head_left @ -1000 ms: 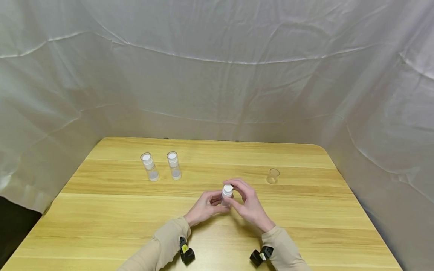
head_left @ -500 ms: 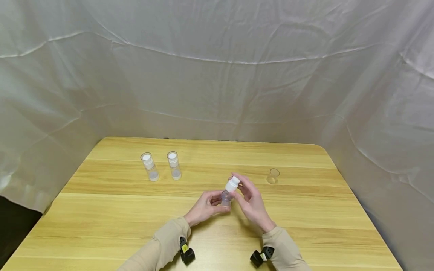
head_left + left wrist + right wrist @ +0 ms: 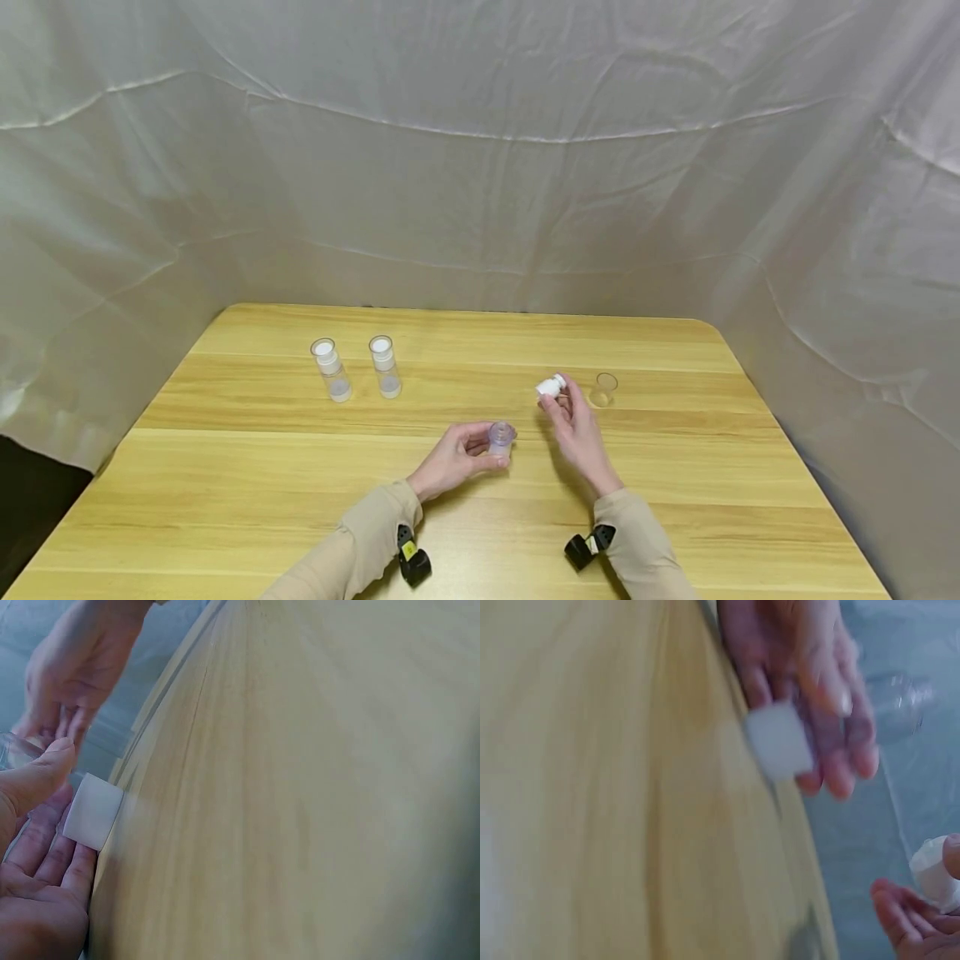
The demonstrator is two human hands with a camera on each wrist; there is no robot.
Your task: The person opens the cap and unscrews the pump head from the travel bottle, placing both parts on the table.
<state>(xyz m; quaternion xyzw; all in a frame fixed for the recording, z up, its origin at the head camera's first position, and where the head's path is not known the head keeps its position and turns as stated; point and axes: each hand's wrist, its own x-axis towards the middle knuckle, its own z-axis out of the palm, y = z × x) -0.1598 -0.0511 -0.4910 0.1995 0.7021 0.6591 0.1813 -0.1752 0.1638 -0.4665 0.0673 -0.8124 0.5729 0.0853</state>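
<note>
My left hand (image 3: 455, 457) grips a small clear bottle (image 3: 501, 440) upright, its open neck facing up. In the left wrist view the bottle's white base (image 3: 94, 812) shows beyond the fingers. The right wrist view catches its clear neck (image 3: 901, 706) past the left-hand fingertips. To the right, my right hand (image 3: 579, 433) pinches a white pump head (image 3: 551, 386), tilted and apart from the bottle. That hand is just left of a clear cap (image 3: 603, 391) standing on the table. The pump head is partly cut off at the right wrist view's edge.
Two capped bottles, a left one (image 3: 332, 371) and a right one (image 3: 386, 367), stand upright at the back left of the wooden table (image 3: 225, 483). A pale cloth (image 3: 480, 192) hangs behind the table and along both sides.
The white pump head has come off the bottle's neck. My right hand has carried it to the right, near the clear cap. My left hand stays in place with the bottle.
</note>
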